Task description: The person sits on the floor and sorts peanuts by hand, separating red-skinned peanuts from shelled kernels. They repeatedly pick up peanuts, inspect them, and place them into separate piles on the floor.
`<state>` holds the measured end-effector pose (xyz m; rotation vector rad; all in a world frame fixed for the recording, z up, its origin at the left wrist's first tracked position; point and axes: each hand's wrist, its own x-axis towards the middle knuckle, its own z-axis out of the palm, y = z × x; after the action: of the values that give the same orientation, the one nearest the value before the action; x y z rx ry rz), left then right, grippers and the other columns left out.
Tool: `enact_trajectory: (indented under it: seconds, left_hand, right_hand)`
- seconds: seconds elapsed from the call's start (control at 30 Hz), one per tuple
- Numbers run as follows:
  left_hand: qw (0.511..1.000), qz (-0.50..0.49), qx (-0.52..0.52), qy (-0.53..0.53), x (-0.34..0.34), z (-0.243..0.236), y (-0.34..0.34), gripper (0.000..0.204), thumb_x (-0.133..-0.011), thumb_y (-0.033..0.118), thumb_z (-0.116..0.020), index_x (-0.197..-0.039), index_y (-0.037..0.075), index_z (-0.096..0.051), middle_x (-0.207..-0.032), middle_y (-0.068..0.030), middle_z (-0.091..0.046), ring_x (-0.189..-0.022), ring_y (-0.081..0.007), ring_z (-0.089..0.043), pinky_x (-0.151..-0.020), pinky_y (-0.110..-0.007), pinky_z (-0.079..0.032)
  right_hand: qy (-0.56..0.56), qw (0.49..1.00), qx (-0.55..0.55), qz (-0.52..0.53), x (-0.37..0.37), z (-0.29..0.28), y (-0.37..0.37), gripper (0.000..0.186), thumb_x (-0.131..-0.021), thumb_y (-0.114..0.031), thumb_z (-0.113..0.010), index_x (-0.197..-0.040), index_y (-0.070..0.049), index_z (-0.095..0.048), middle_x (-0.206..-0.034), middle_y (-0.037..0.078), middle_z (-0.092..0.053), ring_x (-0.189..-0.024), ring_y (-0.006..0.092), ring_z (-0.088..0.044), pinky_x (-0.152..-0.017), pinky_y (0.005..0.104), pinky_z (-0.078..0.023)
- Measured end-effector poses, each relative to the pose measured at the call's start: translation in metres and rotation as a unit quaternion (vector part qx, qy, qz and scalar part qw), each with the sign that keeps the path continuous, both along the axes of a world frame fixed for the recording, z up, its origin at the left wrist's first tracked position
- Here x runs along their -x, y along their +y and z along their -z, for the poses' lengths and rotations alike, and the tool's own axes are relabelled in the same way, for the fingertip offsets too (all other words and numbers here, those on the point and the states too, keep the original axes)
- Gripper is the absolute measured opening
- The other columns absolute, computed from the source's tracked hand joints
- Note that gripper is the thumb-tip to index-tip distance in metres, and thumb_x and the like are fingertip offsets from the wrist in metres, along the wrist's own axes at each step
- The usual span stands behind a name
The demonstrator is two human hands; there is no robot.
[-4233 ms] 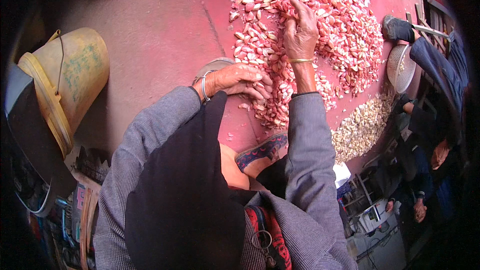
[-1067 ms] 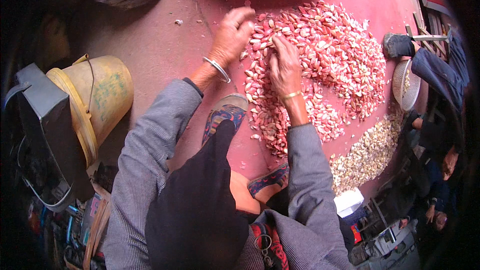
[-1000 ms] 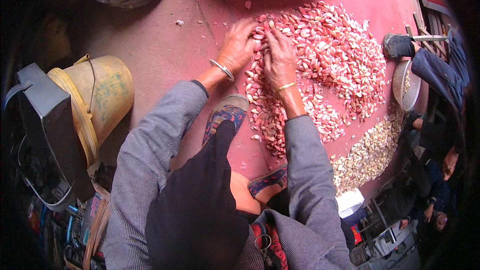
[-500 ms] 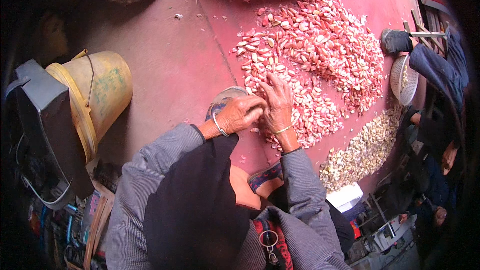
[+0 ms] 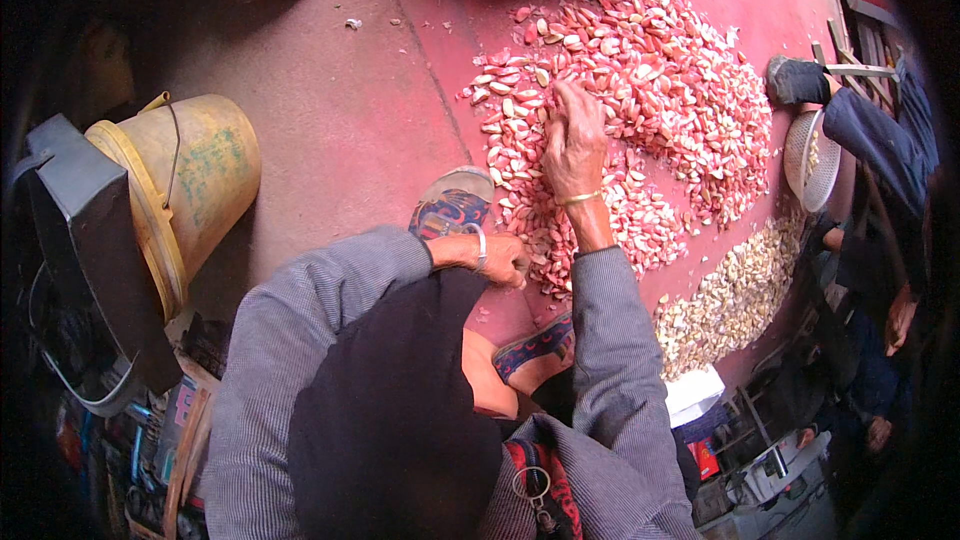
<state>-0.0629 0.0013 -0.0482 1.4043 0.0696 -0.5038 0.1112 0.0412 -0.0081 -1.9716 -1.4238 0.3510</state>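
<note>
A wide spread of pink-skinned garlic cloves [image 5: 680, 90] lies on the reddish floor in front of me. My right hand [image 5: 575, 145] reaches over the near left part of this heap. Its fingers point away from me, slightly bent, with the thumb apart from them and no clove visible in them. Low beside the heap's near edge is my left hand [image 5: 510, 260], its fingers curled closed; whatever they hold is hidden. To the right lies a separate heap of paler, cream-coloured cloves [image 5: 730, 310].
A yellow bucket [image 5: 205, 180] stands at left beside a dark chair-like object [image 5: 95, 240]. My patterned shoe [image 5: 450, 205] is close to the cloves. At right are a white strainer basket [image 5: 815, 160], a white box [image 5: 693, 395] and other people's legs [image 5: 875, 140].
My hands were together over the near cloves and have come apart. The right moved forward over the heap; the left dropped down toward me.
</note>
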Motion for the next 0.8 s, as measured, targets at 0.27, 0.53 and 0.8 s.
enact_trajectory:
  seconds: [0.27,0.53,0.8]
  left_hand:
    - [0.969,0.019,0.129,0.21,-0.013,0.005,0.001,0.028,-0.094,0.023,-0.06,-0.088,-0.004,-0.068,-0.072,-0.0118,-0.07,-0.056,-0.0221,-0.069,-0.048,-0.034,-0.057]
    - [0.914,-0.091,0.263,0.295,-0.018,0.004,0.011,0.029,-0.097,0.021,-0.059,-0.084,-0.004,-0.066,-0.065,-0.0135,-0.068,-0.047,-0.0203,-0.067,-0.036,-0.03,-0.053]
    - [0.92,-0.105,0.261,0.273,-0.018,0.007,0.008,0.03,-0.097,0.02,-0.059,-0.082,-0.005,-0.067,-0.06,-0.0137,-0.066,-0.044,-0.0198,-0.065,-0.033,-0.029,-0.051]
  right_hand:
    - [0.007,0.996,0.063,-0.056,0.02,0.004,-0.021,0.036,-0.079,0.004,-0.063,-0.114,-0.006,-0.066,-0.115,0.013,-0.063,-0.108,0.0333,-0.058,-0.096,0.0438,-0.046]
    - [-0.005,0.998,0.048,0.028,-0.02,0.013,0.021,0.025,-0.085,0.005,-0.058,-0.109,0.0,-0.064,-0.095,0.019,-0.06,-0.093,0.0375,-0.059,-0.085,0.0462,-0.048]
    - [0.061,0.995,0.065,0.039,0.004,0.006,-0.019,0.018,-0.087,0.001,-0.061,-0.104,-0.002,-0.067,-0.093,0.017,-0.063,-0.089,0.0346,-0.063,-0.08,0.0427,-0.051]
